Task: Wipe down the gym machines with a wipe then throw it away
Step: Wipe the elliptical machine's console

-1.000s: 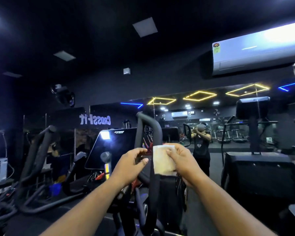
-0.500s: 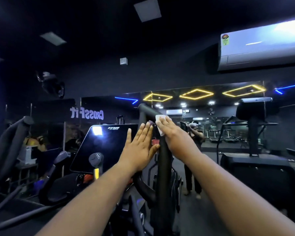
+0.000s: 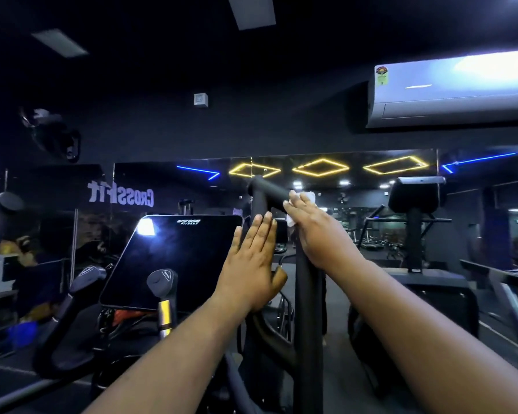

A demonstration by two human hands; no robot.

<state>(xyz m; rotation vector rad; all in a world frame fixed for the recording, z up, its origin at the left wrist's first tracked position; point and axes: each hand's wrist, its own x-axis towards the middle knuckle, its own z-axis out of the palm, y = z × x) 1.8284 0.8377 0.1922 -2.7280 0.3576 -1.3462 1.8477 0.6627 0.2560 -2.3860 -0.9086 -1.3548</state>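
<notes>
Right hand (image 3: 314, 231) presses wipe (image 3: 307, 196) on handlebar (image 3: 269, 189); left hand (image 3: 251, 264) flat, fingers straight

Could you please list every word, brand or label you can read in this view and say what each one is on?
"CROSSFIT", mirror-reversed, on the dark wall panel reflected in the mirror.
"FITNESS", small, on the top edge of the console screen; the brand word above it is too blurred to read.
Sticker on the air conditioner: too small to read.

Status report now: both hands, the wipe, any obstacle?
Right hand presses white wipe on black padded handlebar. Left hand flat, fingers straight, beside upright bar. No obstacle seen.
</notes>
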